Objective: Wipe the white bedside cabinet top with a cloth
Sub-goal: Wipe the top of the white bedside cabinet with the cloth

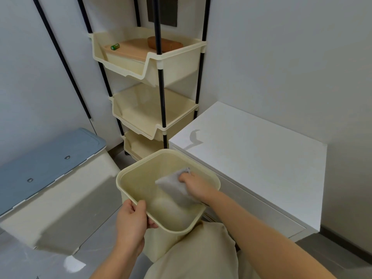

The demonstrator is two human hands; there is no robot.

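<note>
Fetching is the step I judge to be in hand: my right hand is down inside the bin, fingers pinched on a grey cloth, while my left hand clamps the bin's near rim, thumb over the edge. Next I would lift the cloth clear and carry it right and forward to the cabinet (its top bare, with one grey smear on the corner nearest the bin). Ahead of my hands stands a rack against pale walls, a lidded box to their left.
</note>
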